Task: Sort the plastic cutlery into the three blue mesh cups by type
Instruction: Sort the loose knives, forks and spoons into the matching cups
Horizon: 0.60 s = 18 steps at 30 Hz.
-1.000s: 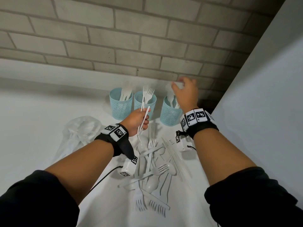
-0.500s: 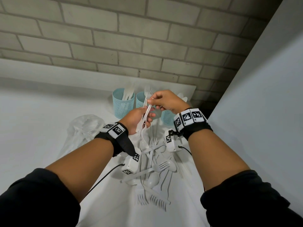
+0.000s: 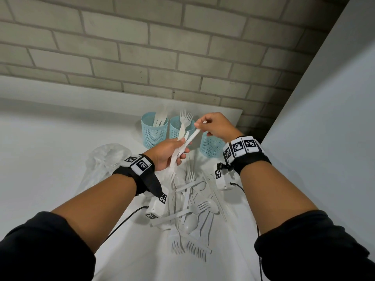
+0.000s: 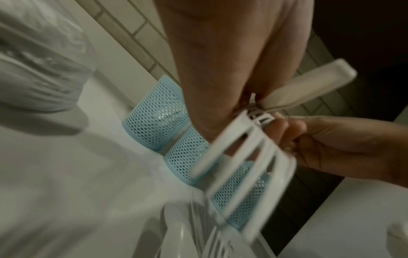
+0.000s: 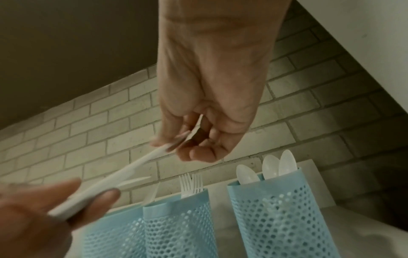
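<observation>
White plastic cutlery (image 3: 182,147) sat gripped in the left hand (image 3: 165,154), while the right hand (image 3: 216,126) at 2 o'clock pinched one piece's end.

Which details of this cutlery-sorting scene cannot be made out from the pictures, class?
- Right cup: contents hidden by the right hand in the head view.
- Piece pinched by the right hand: type unclear; motion blur, and the left hand covers its lower end.
- Clear plastic bag: contents too faint in the head view.
</observation>
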### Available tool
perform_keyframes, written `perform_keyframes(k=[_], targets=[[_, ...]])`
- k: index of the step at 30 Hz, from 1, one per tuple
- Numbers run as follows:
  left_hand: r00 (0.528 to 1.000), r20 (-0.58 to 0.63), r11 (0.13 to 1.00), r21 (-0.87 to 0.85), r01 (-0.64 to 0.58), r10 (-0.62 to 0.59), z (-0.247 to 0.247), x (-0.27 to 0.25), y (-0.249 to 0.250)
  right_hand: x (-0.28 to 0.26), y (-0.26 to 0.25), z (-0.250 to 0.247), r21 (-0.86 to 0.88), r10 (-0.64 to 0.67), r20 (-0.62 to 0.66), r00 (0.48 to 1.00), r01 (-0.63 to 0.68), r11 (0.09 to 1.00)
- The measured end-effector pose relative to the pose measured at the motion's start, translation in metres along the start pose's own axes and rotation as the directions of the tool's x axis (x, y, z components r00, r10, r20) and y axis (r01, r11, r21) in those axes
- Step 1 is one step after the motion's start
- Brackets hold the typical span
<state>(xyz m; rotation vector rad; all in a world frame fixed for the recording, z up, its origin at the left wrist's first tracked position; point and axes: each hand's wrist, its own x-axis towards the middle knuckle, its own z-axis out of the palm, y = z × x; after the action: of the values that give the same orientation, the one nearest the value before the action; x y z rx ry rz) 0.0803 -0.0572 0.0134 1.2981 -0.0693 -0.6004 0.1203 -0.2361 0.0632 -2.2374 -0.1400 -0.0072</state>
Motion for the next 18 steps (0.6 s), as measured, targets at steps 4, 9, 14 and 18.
perform_keyframes(k=[4,9,14,18], targets=[[0.998,-0.063,0.998,-0.068,-0.020,0.016,-0.005,0.002,0.005,-0.001,-0.002,0.003,-0.125,-0.098,0.116,0.988,0.113,0.986],[0.997,-0.081,0.985,-0.173,-0.004,-0.010,-0.009,0.004,0.008,-0.003,0.002,0.022,-0.403,-0.269,-0.054,0.962,0.226,0.887],[0.998,-0.047,0.971,-0.236,0.030,-0.043,-0.009,0.005,0.009,-0.008,0.005,0.043,-0.606,-0.459,-0.075,0.885,0.325,0.726],[0.999,-0.025,0.965,-0.260,0.030,-0.038,-0.011,0.008,0.008,-0.011,0.003,0.048,-0.582,-0.464,-0.095,0.881,0.329,0.744]])
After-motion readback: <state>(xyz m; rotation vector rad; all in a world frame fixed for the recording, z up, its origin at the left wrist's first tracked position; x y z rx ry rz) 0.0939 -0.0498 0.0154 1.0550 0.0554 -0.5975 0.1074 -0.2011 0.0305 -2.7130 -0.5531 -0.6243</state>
